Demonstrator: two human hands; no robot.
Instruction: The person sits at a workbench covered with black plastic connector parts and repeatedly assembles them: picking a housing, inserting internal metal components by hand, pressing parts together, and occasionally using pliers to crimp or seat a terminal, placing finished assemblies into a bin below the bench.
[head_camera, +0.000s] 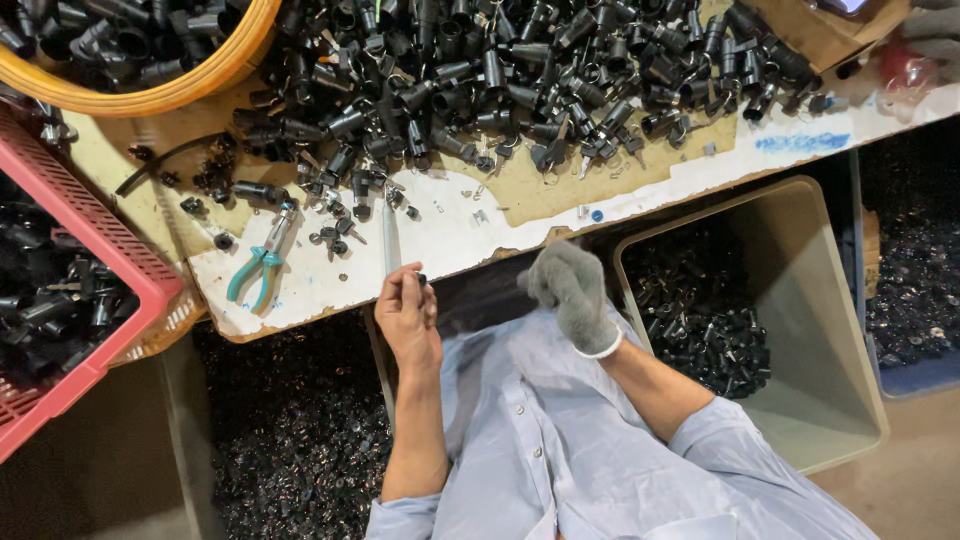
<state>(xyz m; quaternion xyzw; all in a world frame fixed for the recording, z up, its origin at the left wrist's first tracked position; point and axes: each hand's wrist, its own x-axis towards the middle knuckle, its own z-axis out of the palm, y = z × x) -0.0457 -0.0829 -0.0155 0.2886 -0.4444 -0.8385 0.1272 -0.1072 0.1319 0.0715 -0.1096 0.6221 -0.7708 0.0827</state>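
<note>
My left hand (408, 312) is bare and pinches a small black part (421, 279) between its fingertips, at the front edge of the worn white table (450, 235). My right hand (572, 292) wears a grey knit glove and is curled into a fist just below the table edge; nothing shows inside it. A thin metal rod (389, 238) lies on the table just above my left hand. A big heap of black plastic parts (480, 80) covers the far side of the table.
Teal-handled pliers (256, 268) lie at the table's left front. An orange basket (170, 88) and a red crate (100, 250) on the left hold black parts. A beige bin (800, 300) with black parts stands at the right. Black scraps cover the floor (290, 430).
</note>
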